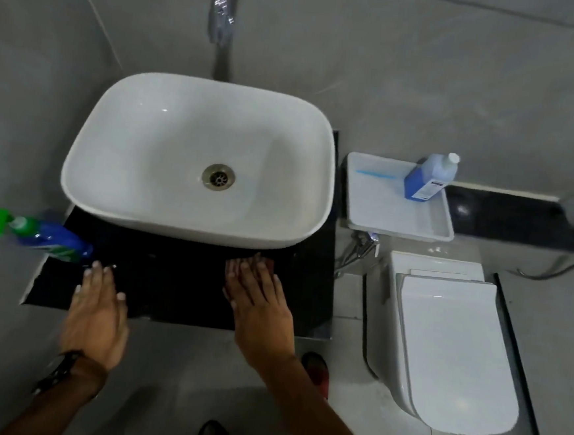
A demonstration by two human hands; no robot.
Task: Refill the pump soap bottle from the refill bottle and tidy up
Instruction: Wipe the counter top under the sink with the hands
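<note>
A blue pump soap bottle (48,238) with a green pump head stands at the left end of the black counter (176,294), beside the white basin (199,157). The refill bottle (428,177), blue with a white cap, stands in the back right corner of a white tray (395,222) to the right of the basin. My left hand (98,309) hovers flat over the counter just right of the pump bottle, fingers spread, holding nothing. My right hand (258,304) lies flat on the counter in front of the basin; something reddish shows under its fingertips, too hidden to identify.
A chrome tap (222,16) comes out of the grey wall above the basin. The tray also holds a thin blue stick (375,173). A white toilet (447,346) with its lid shut stands on the right. Red footwear (316,367) shows on the floor.
</note>
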